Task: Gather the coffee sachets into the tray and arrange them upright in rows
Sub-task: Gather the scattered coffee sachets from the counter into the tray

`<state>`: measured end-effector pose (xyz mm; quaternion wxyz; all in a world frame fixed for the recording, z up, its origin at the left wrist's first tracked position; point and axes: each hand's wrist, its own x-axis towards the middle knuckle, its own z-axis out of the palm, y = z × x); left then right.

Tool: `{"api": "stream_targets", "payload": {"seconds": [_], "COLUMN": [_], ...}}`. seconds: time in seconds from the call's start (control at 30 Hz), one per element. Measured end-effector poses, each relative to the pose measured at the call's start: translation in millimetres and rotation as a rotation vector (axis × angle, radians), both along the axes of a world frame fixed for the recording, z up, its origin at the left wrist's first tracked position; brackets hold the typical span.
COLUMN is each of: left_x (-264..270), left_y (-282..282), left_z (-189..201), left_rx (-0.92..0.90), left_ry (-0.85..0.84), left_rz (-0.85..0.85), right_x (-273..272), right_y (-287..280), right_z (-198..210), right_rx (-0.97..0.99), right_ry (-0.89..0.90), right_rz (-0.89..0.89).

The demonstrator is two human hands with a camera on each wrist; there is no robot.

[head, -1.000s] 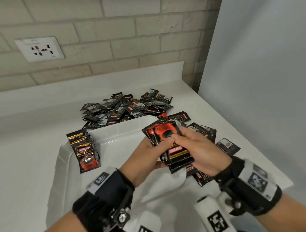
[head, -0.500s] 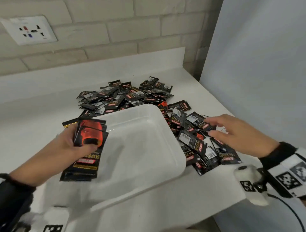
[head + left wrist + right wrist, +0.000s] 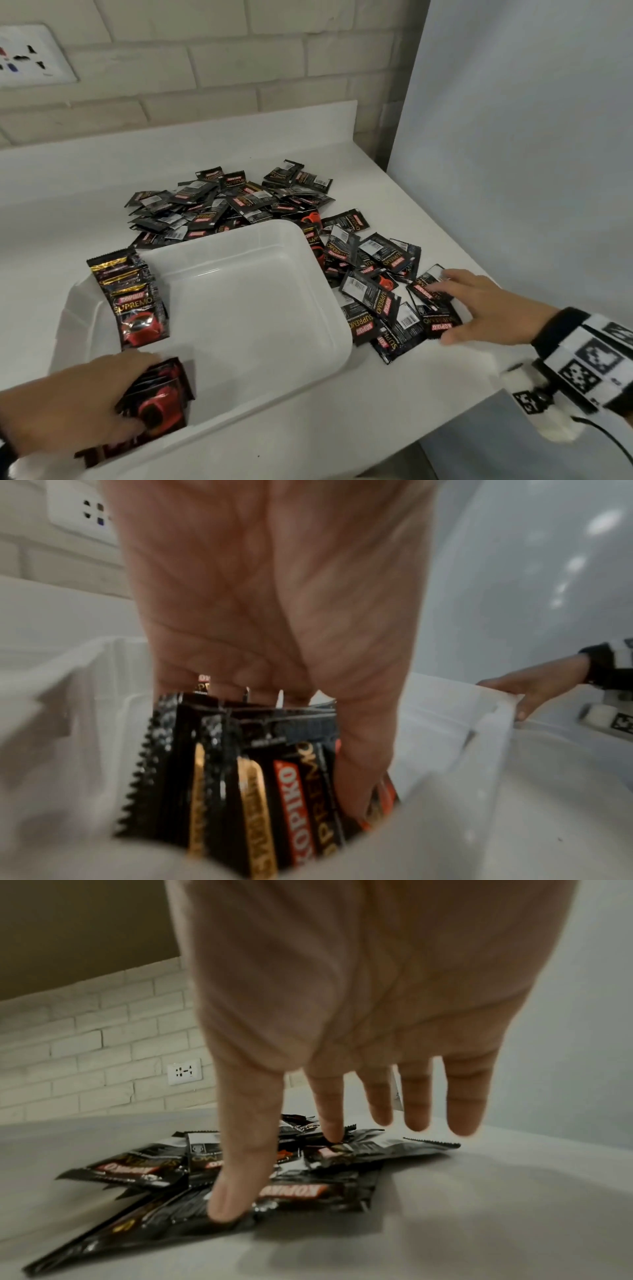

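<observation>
A white tray (image 3: 308, 246) sits mid-counter. Several black and red coffee sachets (image 3: 132, 301) stand upright in a row at its far left wall. My left hand (image 3: 85, 404) grips a stack of sachets (image 3: 157, 401) inside the tray's near left corner; the left wrist view shows the stack (image 3: 246, 777) held on edge against the tray wall (image 3: 479, 723). My right hand (image 3: 479, 305) lies with straight, spread fingers on loose sachets (image 3: 376, 301) right of the tray, thumb and forefinger touching sachets (image 3: 308, 1194). A larger pile of sachets (image 3: 226, 205) lies behind the tray.
The white counter (image 3: 68, 192) ends at a brick wall with a socket plate (image 3: 30, 54) at the back left. A pale panel (image 3: 513, 137) rises on the right. The counter's front edge runs just below the tray.
My left hand has carried the stack from above the tray's left side down into the near left corner. My right hand has come down onto the loose sachets at the right.
</observation>
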<state>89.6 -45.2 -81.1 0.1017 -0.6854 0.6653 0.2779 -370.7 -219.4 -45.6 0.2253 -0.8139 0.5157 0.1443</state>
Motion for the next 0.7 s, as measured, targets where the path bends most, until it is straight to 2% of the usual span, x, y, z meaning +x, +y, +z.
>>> {"api": "stream_targets", "payload": {"seconds": [0.1,0.17,0.27,0.4,0.5,0.63,0.7], "left_x": [6,0,-10,-44,-75,-104,-112], "left_y": [4,3,5,11,11,5,0], "left_z": [-7,5,16,52,63,68,69], "left_rx": [-0.176,-0.331,-0.345,-0.386,-0.364,-0.258,-0.253], "left_ry": [-0.093,-0.093,-0.027,0.186,0.217,0.234,0.253], "left_rz": [-0.01,0.001,-0.004,0.0,-0.102,-0.174,-0.151], "right_x": [-1,1,1,3,6,11,10], "right_y": [-1,-2,-3,-15,-29,-32,-31], "right_z": [-1,-2,0,9,11,6,2], "right_rx": [0.014,0.049,0.077,0.015,-0.059,0.106,0.097], "right_ry": [0.028,0.049,0.015,-0.128,-0.056,0.065,0.096], "right_rz": [0.066,0.101,0.096,0.007,0.025,0.081,0.086]}}
